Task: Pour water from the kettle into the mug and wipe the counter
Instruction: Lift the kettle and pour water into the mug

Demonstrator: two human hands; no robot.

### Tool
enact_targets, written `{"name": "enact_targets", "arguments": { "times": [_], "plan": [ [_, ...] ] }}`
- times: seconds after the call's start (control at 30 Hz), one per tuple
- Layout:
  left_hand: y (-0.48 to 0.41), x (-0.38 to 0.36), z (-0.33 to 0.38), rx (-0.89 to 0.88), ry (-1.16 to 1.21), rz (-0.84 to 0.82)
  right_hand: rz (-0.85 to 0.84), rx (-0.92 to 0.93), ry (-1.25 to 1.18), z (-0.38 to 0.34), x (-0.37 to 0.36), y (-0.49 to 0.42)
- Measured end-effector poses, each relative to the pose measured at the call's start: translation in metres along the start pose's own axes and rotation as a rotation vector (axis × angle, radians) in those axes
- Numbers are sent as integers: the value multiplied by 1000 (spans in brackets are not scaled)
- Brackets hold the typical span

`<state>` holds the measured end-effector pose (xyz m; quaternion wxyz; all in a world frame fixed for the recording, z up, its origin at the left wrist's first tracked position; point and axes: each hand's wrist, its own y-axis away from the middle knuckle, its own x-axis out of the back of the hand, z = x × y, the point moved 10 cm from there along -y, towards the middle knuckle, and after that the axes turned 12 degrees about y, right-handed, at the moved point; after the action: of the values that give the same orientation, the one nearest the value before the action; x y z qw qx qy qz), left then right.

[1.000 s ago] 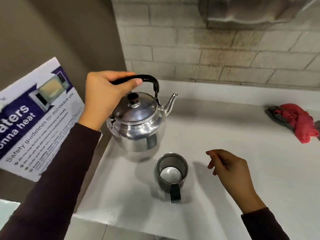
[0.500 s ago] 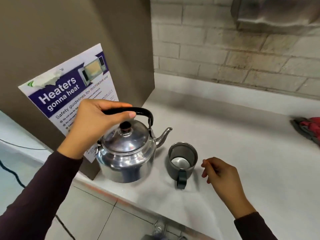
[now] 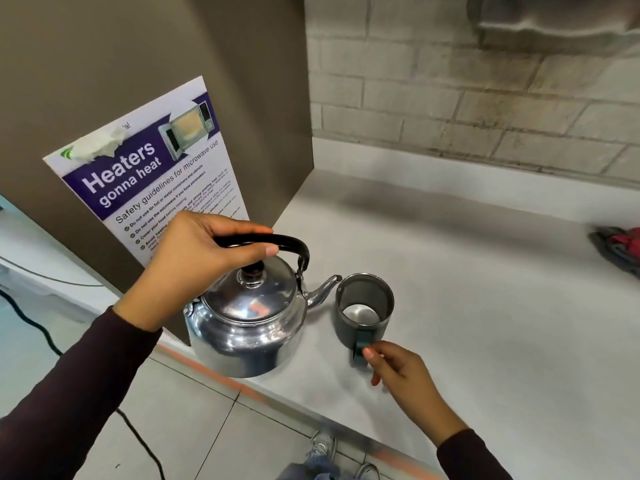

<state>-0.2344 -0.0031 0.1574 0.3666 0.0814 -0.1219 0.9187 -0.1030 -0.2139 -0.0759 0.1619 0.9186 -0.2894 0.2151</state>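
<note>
A shiny steel kettle (image 3: 247, 323) with a black handle is held upright over the counter's front left corner. My left hand (image 3: 199, 252) is wrapped around that handle. Its spout points right and nearly touches the rim of a dark grey mug (image 3: 363, 308) standing on the pale counter (image 3: 485, 306). The mug looks empty, with a bright metal bottom. My right hand (image 3: 394, 368) touches the mug's handle with thumb and fingertips. A red and grey cloth (image 3: 620, 251) lies at the counter's far right edge.
A brown panel (image 3: 173, 81) rises left of the counter with a microwave safety poster (image 3: 149, 178) on it. A brick wall (image 3: 467, 98) runs behind. The counter's front edge is just below the kettle. A black cable (image 3: 31, 327) crosses the tiled floor.
The kettle has come down and left of the mug, its spout now close to the rim. My right hand has moved in from the right onto the mug's handle.
</note>
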Motion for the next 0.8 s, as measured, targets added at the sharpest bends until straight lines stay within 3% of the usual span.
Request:
{"name": "enact_targets", "arguments": {
  "times": [0.8],
  "plan": [
    [-7, -27, 9, 101, -168, -162, -135, 0, 41, 14, -29, -9]
  ]
}}
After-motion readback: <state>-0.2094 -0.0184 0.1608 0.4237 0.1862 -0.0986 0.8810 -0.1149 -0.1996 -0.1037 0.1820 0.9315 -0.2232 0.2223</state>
